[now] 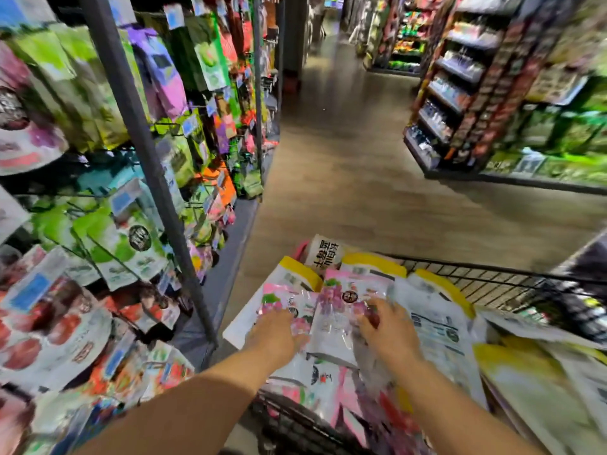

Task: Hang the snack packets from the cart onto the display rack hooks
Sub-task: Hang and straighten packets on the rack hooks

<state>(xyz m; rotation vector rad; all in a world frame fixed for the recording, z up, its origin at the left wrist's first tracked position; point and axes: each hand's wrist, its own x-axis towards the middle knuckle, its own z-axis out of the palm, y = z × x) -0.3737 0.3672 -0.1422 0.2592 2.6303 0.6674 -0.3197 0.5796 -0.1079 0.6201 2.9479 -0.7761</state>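
A black wire cart at the lower middle holds several snack packets, pink-and-white ones on top and yellow-edged ones beneath. My left hand lies on a pink packet at the cart's left side, its fingers hidden under or against the packet. My right hand rests with curled fingers on a second pink packet beside the first. The display rack on the left is full of hanging green, purple and red packets. The picture is blurred by motion.
A grey rack upright stands between the hanging packets and the cart. The wooden aisle floor runs ahead. Shelving units with goods stand at the right, and more packets fill the cart's right side.
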